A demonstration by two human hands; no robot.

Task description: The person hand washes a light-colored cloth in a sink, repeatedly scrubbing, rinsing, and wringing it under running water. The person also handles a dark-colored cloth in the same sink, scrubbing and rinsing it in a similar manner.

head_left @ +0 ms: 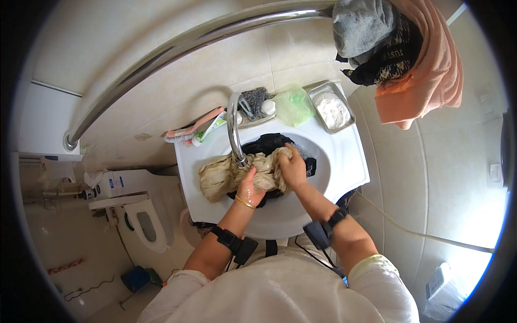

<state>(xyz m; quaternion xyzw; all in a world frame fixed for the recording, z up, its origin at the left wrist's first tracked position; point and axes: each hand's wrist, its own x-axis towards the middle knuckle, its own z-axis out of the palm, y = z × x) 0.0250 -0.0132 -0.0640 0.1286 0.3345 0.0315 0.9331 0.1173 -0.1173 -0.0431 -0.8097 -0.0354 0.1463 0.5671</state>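
One bunched beige cloth (215,180) lies across the basin (347,161) under one curved faucet (232,126), long axis left to right, right end tipped slightly away from the person. The left hand (250,189) grips its middle, the right hand (293,168) its right end. Beyond: one black fabric heap (269,142), one brush (196,127), one metal tray (351,114).

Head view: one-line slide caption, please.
Left hand and right hand hold a beige cloth beneath a chrome tap, over black cloth in a white washbasin.
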